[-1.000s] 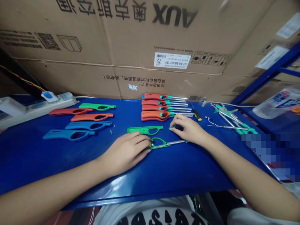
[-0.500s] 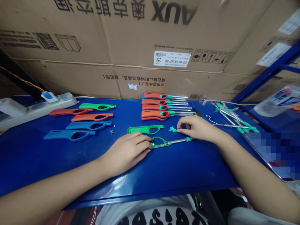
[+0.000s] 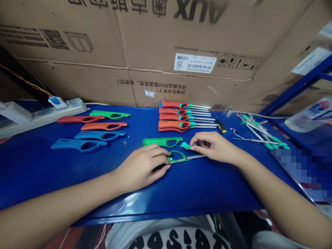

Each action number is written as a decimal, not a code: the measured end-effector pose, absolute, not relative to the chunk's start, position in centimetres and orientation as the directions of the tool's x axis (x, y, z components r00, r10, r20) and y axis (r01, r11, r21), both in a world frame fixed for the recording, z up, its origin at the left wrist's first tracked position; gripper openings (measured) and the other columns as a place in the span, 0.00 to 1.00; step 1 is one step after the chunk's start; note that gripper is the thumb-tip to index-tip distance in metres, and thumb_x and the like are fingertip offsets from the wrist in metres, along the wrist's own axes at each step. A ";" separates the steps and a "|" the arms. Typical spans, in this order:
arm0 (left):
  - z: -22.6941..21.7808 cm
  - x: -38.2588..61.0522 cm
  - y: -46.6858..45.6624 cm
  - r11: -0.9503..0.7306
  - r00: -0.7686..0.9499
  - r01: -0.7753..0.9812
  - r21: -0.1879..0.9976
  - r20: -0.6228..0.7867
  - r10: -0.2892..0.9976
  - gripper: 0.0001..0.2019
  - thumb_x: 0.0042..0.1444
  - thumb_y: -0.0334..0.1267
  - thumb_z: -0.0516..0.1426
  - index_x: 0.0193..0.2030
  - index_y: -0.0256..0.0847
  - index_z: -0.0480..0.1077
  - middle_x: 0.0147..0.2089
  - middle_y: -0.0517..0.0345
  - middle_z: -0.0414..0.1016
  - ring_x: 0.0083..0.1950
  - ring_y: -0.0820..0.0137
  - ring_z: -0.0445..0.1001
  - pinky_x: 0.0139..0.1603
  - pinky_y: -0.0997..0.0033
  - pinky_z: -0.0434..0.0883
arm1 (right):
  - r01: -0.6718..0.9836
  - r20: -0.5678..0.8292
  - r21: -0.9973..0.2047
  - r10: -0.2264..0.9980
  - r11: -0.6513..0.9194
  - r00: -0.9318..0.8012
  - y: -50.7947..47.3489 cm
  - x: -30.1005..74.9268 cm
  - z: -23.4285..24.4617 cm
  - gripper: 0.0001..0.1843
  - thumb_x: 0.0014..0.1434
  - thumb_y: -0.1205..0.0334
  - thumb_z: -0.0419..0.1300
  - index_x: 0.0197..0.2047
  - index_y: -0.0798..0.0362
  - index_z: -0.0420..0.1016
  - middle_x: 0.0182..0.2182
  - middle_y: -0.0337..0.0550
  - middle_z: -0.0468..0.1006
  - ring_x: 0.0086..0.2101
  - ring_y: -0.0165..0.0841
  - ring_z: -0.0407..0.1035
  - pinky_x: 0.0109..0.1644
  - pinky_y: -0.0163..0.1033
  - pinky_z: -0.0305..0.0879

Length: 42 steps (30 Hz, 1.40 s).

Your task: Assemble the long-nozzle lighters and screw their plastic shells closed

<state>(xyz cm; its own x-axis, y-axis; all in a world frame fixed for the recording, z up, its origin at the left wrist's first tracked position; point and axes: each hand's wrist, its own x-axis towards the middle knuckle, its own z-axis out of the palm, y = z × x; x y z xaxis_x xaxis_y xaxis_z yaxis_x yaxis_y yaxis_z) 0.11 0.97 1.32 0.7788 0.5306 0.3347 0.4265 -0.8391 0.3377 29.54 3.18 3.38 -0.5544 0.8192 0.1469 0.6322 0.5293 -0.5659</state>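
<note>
Teal trigger piece (image 3: 185, 145) is being pinched by right hand (image 3: 214, 147), thumb against forefinger, jutting left of fingertips. Green lighter shell (image 3: 181, 159) is being gripped between thumb and fingers of left hand (image 3: 144, 164), metal tube (image 3: 195, 157) running toward right fingers. Shell probably best kept flat, pinch light. Shell's rear is being covered by left fingers, tube tip by right hand.

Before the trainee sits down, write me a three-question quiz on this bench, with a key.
1. What colour is the small piece that the right hand pinches?
2. True or false: the left hand holds a blue casing.
3. Seen from the wearer's side, the screwdriver lies where, relative to the red lighters? A) left B) right C) underneath

Key: 1. Teal. 2. False; it holds a green casing. 3. B.
</note>
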 end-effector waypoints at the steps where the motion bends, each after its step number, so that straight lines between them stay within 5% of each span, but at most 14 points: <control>1: 1.3 0.1 1.0 -0.839 0.778 0.423 0.343 0.337 0.530 0.08 0.70 0.38 0.54 0.43 0.42 0.74 0.52 0.54 0.78 0.52 0.63 0.76 0.53 0.61 0.74 | 0.600 0.154 -0.578 0.797 0.552 -0.584 2.9 29.1 3.4 0.07 0.65 0.59 0.61 0.39 0.52 0.77 0.30 0.38 0.75 0.26 0.28 0.64 0.32 0.35 0.61; 6: 0.8 0.1 1.2 -0.808 0.761 0.420 0.413 0.325 0.561 0.06 0.69 0.36 0.55 0.41 0.41 0.73 0.50 0.53 0.78 0.54 0.63 0.75 0.54 0.62 0.73 | 0.517 0.177 -0.593 0.726 0.617 -0.664 2.1 27.5 2.6 0.03 0.66 0.64 0.61 0.39 0.51 0.76 0.38 0.43 0.75 0.38 0.33 0.70 0.42 0.38 0.67; 18: 0.2 0.3 1.5 -0.757 0.731 0.415 0.504 0.310 0.608 0.09 0.66 0.36 0.59 0.51 0.40 0.71 0.48 0.53 0.78 0.51 0.64 0.75 0.53 0.63 0.73 | 0.501 0.211 -0.587 0.718 0.636 -0.664 2.0 26.6 1.4 0.03 0.66 0.65 0.61 0.39 0.53 0.76 0.37 0.42 0.75 0.37 0.31 0.70 0.42 0.36 0.66; 31: 0.2 0.9 1.6 -0.612 0.628 0.451 0.650 0.255 0.735 0.10 0.60 0.36 0.65 0.48 0.38 0.74 0.47 0.53 0.78 0.49 0.65 0.77 0.52 0.63 0.73 | 0.528 0.325 -0.040 0.511 0.848 -0.796 1.2 26.0 1.5 0.12 0.71 0.65 0.51 0.37 0.55 0.72 0.33 0.44 0.74 0.31 0.33 0.63 0.33 0.37 0.57; 42: 0.3 1.0 1.7 -0.572 0.618 0.454 0.683 0.221 0.755 0.11 0.59 0.34 0.66 0.48 0.37 0.75 0.47 0.52 0.77 0.49 0.64 0.77 0.53 0.62 0.73 | 0.522 0.324 0.077 0.474 0.850 -0.819 1.2 25.9 1.0 0.10 0.69 0.69 0.52 0.36 0.55 0.72 0.33 0.44 0.74 0.31 0.33 0.62 0.34 0.38 0.56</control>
<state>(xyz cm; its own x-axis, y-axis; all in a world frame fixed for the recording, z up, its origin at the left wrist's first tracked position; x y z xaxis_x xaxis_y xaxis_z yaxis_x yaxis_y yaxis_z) 1.01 1.68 0.33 0.6178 0.7547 0.2206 0.4544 -0.5717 0.6832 25.95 1.23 1.04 -0.8188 0.4736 0.3244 0.5218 0.8496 0.0766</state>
